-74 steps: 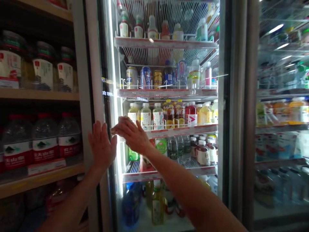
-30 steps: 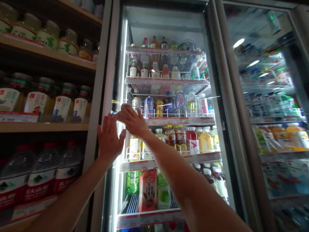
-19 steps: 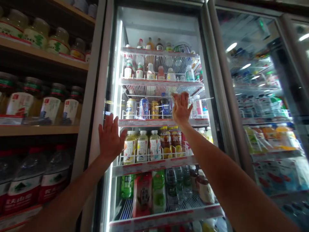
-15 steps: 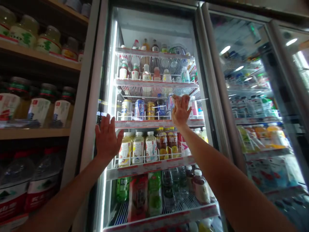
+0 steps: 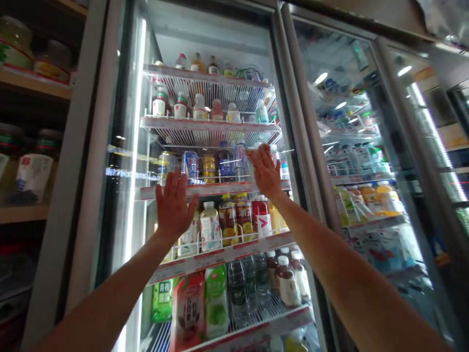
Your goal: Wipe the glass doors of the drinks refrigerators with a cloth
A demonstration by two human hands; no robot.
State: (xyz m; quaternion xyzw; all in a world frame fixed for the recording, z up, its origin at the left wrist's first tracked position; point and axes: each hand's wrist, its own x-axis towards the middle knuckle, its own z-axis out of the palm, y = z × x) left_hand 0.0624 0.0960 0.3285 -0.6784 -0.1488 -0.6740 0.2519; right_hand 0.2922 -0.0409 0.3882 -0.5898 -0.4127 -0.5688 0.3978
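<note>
My left hand (image 5: 175,204) is raised with fingers stretched and palm toward the glass door (image 5: 208,29) of a lit drinks fridge. Behind it are a drink can (image 5: 189,166) and pale bottles (image 5: 210,227). My right hand (image 5: 266,170) sits higher and further right, fingers extended, flat toward the same glass. Near its fingertips is a pale patch that I cannot make out. Beyond it, bottles stand on the can shelf (image 5: 220,189). Whether either palm touches the glass is hard to tell.
At left, a wooden shelf (image 5: 25,213) carries jars and bottles (image 5: 33,171). A metal door frame (image 5: 298,122) separates this door from another glass-fronted fridge (image 5: 361,146) at right. Lower down stand green bottles (image 5: 216,300), a red pouch (image 5: 187,308) and dark bottles (image 5: 287,283).
The view has swung right, so the fridge sits further left in it. Against the shelves, both hands have shifted right, the left one more. Both stay stretched out.
</note>
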